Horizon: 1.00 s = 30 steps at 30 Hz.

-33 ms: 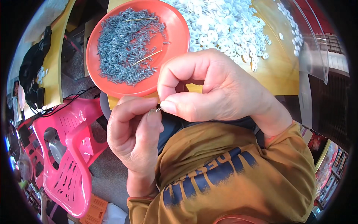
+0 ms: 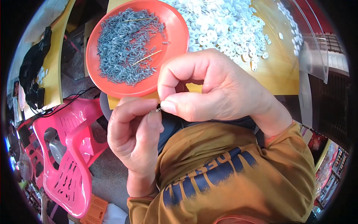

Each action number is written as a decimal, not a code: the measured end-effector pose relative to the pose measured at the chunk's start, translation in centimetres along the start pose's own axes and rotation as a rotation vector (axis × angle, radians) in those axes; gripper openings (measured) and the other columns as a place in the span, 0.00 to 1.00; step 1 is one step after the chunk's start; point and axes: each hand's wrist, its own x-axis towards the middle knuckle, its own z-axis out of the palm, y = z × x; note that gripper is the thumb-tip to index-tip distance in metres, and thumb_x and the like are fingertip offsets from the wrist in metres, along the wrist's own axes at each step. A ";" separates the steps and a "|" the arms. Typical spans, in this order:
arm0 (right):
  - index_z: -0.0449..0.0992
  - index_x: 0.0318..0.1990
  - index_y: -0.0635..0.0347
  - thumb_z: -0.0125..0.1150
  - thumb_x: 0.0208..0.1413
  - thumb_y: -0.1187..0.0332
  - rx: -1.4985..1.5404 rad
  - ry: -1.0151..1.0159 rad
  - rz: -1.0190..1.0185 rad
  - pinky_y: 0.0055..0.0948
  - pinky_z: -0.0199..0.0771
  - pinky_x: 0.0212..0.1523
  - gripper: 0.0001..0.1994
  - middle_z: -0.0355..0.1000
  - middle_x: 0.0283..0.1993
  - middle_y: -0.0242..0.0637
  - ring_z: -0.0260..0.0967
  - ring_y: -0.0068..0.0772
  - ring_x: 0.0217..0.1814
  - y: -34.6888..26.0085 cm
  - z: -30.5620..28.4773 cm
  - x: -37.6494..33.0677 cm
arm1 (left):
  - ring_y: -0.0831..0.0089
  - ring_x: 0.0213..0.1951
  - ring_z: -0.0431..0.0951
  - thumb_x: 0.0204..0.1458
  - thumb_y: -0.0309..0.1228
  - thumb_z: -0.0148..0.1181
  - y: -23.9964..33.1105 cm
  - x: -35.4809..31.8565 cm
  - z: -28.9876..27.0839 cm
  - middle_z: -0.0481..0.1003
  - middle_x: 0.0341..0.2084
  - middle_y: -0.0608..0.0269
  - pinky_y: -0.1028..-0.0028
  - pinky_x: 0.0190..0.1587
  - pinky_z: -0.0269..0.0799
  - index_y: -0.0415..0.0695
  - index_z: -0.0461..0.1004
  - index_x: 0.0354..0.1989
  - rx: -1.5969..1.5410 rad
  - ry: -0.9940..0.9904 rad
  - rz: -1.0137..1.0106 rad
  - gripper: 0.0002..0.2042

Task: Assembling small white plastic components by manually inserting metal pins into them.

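Observation:
My left hand (image 2: 135,132) pinches a tiny metal coil spring (image 2: 159,109) between thumb and forefinger; a few of its turns show at the fingertips. Against it, my right hand (image 2: 218,87) holds its thumb and forefinger pressed together, their tips touching the spring's end. Whatever sits inside the right pinch is hidden, apart from a small dark bit. Just beyond the hands, a round red-orange plate (image 2: 177,28) carries a heap of small grey springs (image 2: 125,48) with two thin yellowish sticks on it.
A large pile of small white plastic pieces (image 2: 220,26) spreads over the yellow tabletop (image 2: 279,71) behind my right hand. Clear plastic panels (image 2: 313,56) stand at the right. On the left are a pink plastic chair (image 2: 71,179) and another yellow surface (image 2: 56,74) with a black item.

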 end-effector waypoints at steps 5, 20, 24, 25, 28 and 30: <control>0.71 0.24 0.64 0.55 0.45 0.69 -0.014 0.031 -0.014 0.17 0.61 0.24 0.06 0.66 0.21 0.26 0.60 0.12 0.24 0.5 0.2 -0.2 | 0.84 0.22 0.65 0.44 0.15 0.54 -0.1 -0.5 0.1 0.66 0.27 0.64 0.86 0.24 0.62 0.36 0.69 0.32 0.013 -0.011 0.003 0.07; 0.72 0.36 0.65 0.56 0.47 0.79 0.056 0.138 -0.328 0.17 0.62 0.33 0.07 0.67 0.31 0.29 0.63 0.17 0.32 3.1 1.6 -1.4 | 0.84 0.19 0.64 0.47 0.19 0.53 -0.5 -1.3 1.1 0.66 0.26 0.64 0.86 0.22 0.60 0.38 0.66 0.33 -0.176 0.115 -0.071 0.05; 0.73 0.35 0.64 0.57 0.46 0.80 -0.156 0.163 -0.462 0.19 0.63 0.33 0.07 0.69 0.31 0.33 0.65 0.21 0.33 3.2 1.3 -1.3 | 0.84 0.19 0.64 0.48 0.19 0.53 -0.5 -1.4 1.3 0.67 0.26 0.64 0.86 0.22 0.60 0.38 0.66 0.33 -0.277 0.116 -0.139 0.05; 0.74 0.34 0.64 0.58 0.46 0.79 -0.219 0.197 -0.477 0.20 0.64 0.33 0.06 0.70 0.31 0.34 0.65 0.22 0.33 3.1 1.3 -1.4 | 0.83 0.19 0.64 0.49 0.20 0.52 -0.6 -1.4 1.4 0.67 0.25 0.64 0.85 0.23 0.60 0.37 0.66 0.34 -0.308 0.108 -0.154 0.05; 0.74 0.32 0.64 0.58 0.47 0.78 -0.324 0.243 -0.496 0.21 0.65 0.33 0.04 0.70 0.31 0.35 0.66 0.24 0.33 3.1 1.2 -1.5 | 0.83 0.19 0.65 0.50 0.21 0.52 -0.7 -1.6 1.5 0.68 0.25 0.64 0.83 0.24 0.61 0.37 0.67 0.35 -0.373 0.094 -0.184 0.05; 0.73 0.33 0.64 0.58 0.48 0.78 -0.366 0.259 -0.500 0.21 0.65 0.33 0.04 0.70 0.31 0.35 0.66 0.24 0.33 3.1 1.1 -1.6 | 0.81 0.19 0.65 0.51 0.23 0.52 -0.6 -1.7 1.7 0.69 0.25 0.62 0.81 0.24 0.62 0.35 0.67 0.38 -0.376 0.097 -0.194 0.07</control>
